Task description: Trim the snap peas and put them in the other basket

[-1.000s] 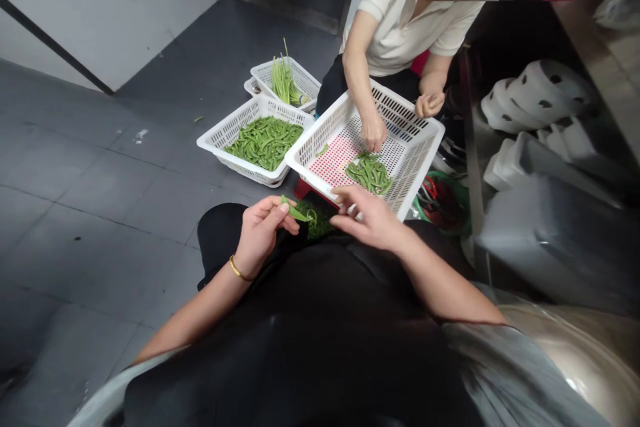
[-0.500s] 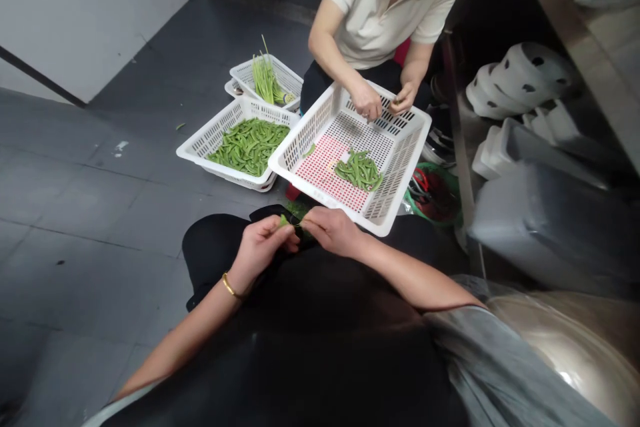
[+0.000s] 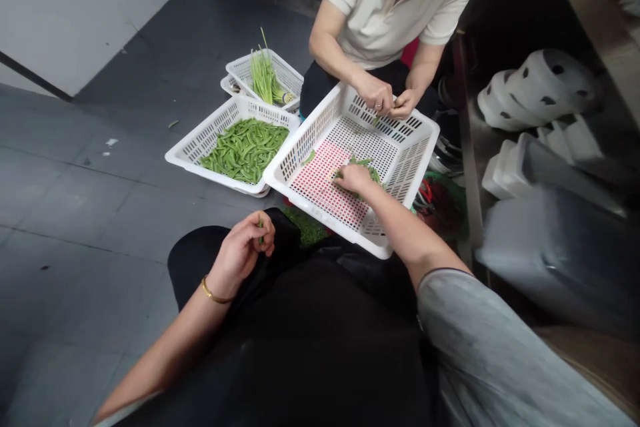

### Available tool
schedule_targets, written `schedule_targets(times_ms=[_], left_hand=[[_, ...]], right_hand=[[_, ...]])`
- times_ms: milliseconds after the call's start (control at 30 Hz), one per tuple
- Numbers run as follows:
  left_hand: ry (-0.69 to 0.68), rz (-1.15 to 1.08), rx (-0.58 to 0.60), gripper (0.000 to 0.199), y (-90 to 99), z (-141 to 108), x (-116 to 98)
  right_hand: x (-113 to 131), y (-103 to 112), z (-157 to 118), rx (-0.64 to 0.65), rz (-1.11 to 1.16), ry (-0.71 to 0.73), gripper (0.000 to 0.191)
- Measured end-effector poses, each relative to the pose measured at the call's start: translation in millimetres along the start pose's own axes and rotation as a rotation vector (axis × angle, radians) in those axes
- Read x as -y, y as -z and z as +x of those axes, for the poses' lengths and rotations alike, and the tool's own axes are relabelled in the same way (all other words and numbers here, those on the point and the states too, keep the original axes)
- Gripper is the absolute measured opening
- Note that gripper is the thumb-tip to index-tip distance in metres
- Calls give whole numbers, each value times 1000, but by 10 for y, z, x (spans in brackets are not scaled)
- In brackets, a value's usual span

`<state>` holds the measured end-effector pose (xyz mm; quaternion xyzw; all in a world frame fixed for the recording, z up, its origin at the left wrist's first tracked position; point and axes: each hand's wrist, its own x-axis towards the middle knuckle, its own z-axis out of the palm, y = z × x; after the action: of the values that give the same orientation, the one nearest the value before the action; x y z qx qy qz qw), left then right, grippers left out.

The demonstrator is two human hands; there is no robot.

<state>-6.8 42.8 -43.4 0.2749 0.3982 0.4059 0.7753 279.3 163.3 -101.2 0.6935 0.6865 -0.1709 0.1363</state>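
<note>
My left hand [image 3: 245,243] is closed above my lap, a green pea pod [image 3: 261,232] pinched between thumb and fingers. My right hand [image 3: 354,179] reaches down into the white slotted basket [image 3: 320,203] in front of me. Its curled fingers press into a small pile of pea pods [image 3: 371,172], and green shows at the fingertips; the hand hides part of the pile. One loose pod [image 3: 309,157] lies on the left of that basket's floor. To the left, a second white basket [image 3: 187,153] holds a large heap of pea pods [image 3: 245,150].
Across the basket sits a co-worker [image 3: 385,27], both hands pinching something small over its far rim. Behind the left basket, another basket [image 3: 237,70] holds long green stalks [image 3: 265,77]. Green scraps [image 3: 307,227] lie below the near rim. White containers [image 3: 540,90] stand at right.
My hands have come apart. The right one has moved from my lap up and right into the basket; the left has dropped slightly left, still with a pod. The co-worker's hands have come together.
</note>
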Motion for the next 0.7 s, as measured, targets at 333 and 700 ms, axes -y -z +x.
schedule_targets(times_ms=[333,700], left_hand=[[151,113,52,25,-78,-47,84],[88,120,162,31,-143,-318,130]], right_hand=[[14,233,-659,-291,560,127,24],[930,101,-1983,-117,964,810,10]])
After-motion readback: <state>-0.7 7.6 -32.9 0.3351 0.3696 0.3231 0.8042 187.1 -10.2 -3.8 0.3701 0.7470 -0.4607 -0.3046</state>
